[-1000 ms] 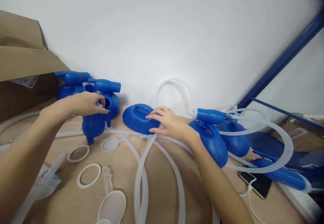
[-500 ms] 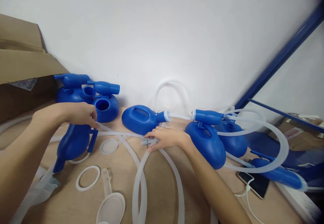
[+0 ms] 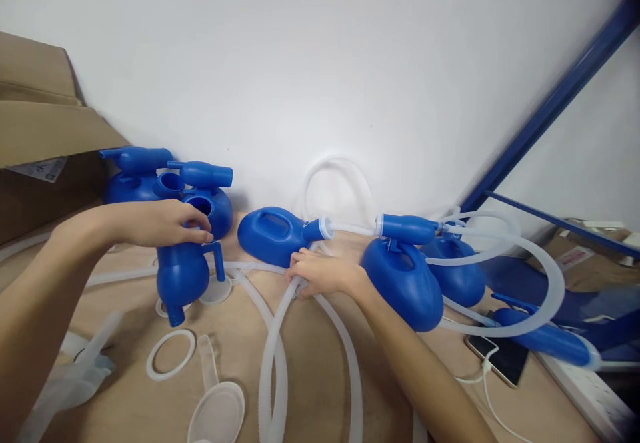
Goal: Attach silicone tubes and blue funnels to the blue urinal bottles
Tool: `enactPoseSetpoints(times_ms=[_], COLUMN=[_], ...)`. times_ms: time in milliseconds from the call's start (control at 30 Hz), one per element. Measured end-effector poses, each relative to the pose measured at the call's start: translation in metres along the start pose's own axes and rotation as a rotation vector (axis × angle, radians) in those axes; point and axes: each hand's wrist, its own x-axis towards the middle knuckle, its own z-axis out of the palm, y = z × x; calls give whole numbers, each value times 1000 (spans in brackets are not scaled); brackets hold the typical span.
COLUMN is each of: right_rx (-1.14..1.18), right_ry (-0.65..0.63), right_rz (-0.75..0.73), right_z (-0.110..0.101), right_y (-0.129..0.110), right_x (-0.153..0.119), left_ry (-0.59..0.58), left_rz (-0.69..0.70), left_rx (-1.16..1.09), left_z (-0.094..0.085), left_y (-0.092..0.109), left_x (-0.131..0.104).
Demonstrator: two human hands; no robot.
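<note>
My left hand (image 3: 173, 221) grips the upper end of a blue plastic funnel piece (image 3: 183, 276), its narrow spout pointing down and a thin side arm sticking out at the right. It hangs above the table, close to a white ring (image 3: 171, 355) and a clear round lid (image 3: 216, 289). My right hand (image 3: 323, 271) is closed on the end of a translucent hose (image 3: 280, 329), which loops down toward me. Just behind that hand a blue bottle (image 3: 273, 235) with a looped handle lies on its side, a white ring at its mouth.
Two open-mouthed blue bottles (image 3: 217, 213) stand at the back left beside a cardboard box (image 3: 45, 129). Blue bottles with hoses (image 3: 403, 289) stand at the right, near a phone (image 3: 500, 359) with a white cable. A clear lid with a strap (image 3: 217, 413) lies in front.
My left hand has moved slightly right and turned the blue funnel piece, so its spout points more straight down. The right hand's fingers have closed further around the hose end.
</note>
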Motion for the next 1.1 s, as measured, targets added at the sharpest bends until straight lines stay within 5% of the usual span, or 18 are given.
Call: enactPoseSetpoints(times_ms=[167, 267, 467, 667, 900, 1100], right_rx=[203, 223, 147, 212, 331, 503], right_ry=[138, 213, -85, -249, -16, 306], right_rz=[-47, 63, 378, 336, 11, 99], right_z=[-16, -26, -16, -10, -37, -52], right_y=[8, 15, 24, 30, 9, 7], right_x=[-25, -44, -38, -29, -70, -101], left_ry=[55, 110, 106, 100, 92, -22], left_rz=[27, 23, 11, 15, 69, 142], left_rx=[-66, -79, -74, -75, -48, -50], left_z=[-5, -6, -5, -6, -7, 1], left_y=[2, -1, 0, 1, 10, 31], left_x=[-1, -2, -3, -3, -8, -7])
